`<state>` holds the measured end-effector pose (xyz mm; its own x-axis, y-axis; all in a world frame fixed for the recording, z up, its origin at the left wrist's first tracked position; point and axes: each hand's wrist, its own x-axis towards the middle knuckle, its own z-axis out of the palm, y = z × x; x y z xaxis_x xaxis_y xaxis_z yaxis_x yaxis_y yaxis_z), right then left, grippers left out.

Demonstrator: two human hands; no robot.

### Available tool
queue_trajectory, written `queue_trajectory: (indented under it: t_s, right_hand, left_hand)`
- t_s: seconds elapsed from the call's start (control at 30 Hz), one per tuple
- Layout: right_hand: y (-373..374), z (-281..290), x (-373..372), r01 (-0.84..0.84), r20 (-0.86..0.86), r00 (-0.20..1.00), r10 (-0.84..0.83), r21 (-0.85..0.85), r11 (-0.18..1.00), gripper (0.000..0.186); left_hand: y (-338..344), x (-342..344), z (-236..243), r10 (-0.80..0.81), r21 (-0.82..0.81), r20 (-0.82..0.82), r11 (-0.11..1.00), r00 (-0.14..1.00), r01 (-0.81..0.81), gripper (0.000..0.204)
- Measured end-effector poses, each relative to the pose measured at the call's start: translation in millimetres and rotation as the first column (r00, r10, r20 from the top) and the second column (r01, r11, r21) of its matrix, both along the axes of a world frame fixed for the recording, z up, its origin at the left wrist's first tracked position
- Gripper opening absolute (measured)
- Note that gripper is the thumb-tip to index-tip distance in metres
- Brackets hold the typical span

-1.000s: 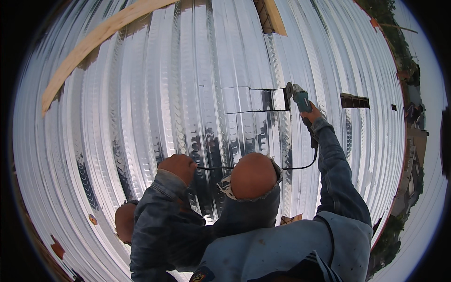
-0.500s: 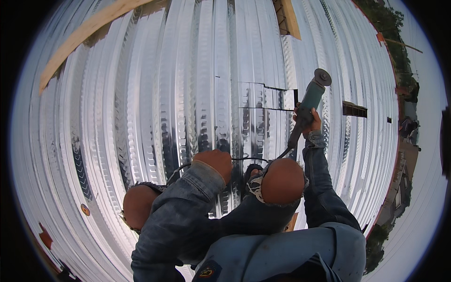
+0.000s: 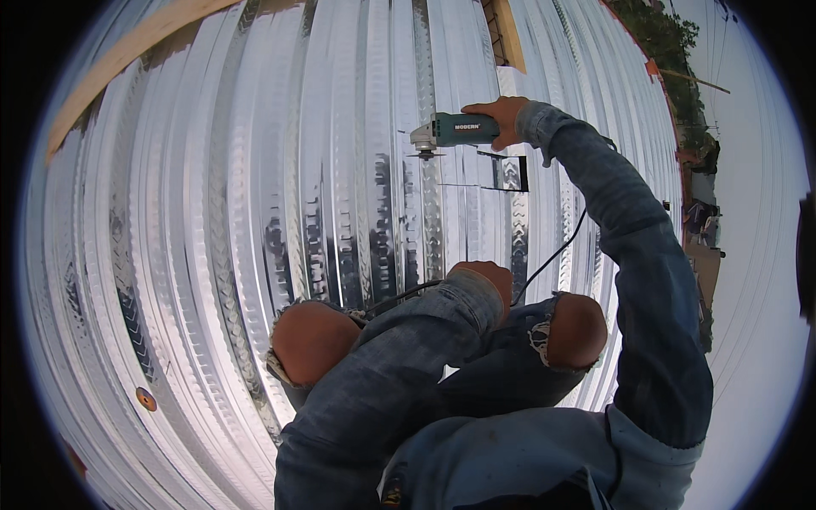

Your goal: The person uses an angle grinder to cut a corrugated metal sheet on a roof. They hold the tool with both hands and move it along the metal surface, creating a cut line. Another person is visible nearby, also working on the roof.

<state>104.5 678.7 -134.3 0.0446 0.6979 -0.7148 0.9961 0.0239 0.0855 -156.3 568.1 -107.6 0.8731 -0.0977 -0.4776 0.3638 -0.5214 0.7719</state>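
My right hand (image 3: 507, 119) is wrapped round the rear of a dark green angle grinder (image 3: 466, 128), which lies level with its head to the left. Its cutting disc (image 3: 425, 155) is edge-on, close over the ribbed metal decking (image 3: 246, 195); whether it touches cannot be seen. Just right of the disc, thin cut lines mark a rectangle, with a dark slot (image 3: 524, 173) at its right end. My left hand (image 3: 486, 276) is a fist in front of my knees, closed on the black power cord (image 3: 551, 259), which runs on up towards my right arm.
A long wooden board (image 3: 119, 59) crosses the upper left. At the top, another board (image 3: 507, 34) edges an opening in the decking. A small orange-centred disc (image 3: 147, 399) lies at lower left. The decking's edge runs along the right, with trees (image 3: 659, 42) and wires beyond.
The grinder has swung left and turned from upright to level, its disc now by the cut lines. My left hand has moved right with the cord. The view has shifted slightly.
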Motion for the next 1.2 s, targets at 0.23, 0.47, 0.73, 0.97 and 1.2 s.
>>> queue_trajectory:
  t_s: [0.23, 0.47, 0.73, 0.97, 1.2]
  right_hand:
    - [6, -48, -51, -0.132, 0.167, 0.967, 0.192, -0.316, 0.94, 0.089]
    - [-3, -52, -22, -0.086, 0.138, 0.983, 0.124, -0.259, 0.962, 0.084]
    - [-5, -62, -7, -0.073, 0.028, 0.996, 0.081, -0.22, 0.973, 0.087]
    - [-3, -68, -14, -0.091, 0.099, 0.987, 0.124, -0.285, 0.954, 0.092]
    - [-4, -65, -15, -0.089, 0.114, 0.986, 0.121, -0.254, 0.963, 0.093]
  left_hand:
    - [8, 2, 9, 0.026, 0.047, 0.03, 0.999, 0.999, -0.027, 0.031]
    - [14, -2, 4, 0.097, 0.059, 0.023, 0.993, 0.995, -0.098, 0.035]
    - [17, 1, -1, 0.029, 0.07, -0.067, 0.997, 0.997, -0.024, 0.039]
    - [20, 3, 0, 0.011, 0.088, -0.071, 0.996, 0.997, -0.005, 0.045]
    - [18, 4, -5, 0.108, 0.069, -0.085, 0.992, 0.99, -0.102, 0.039]
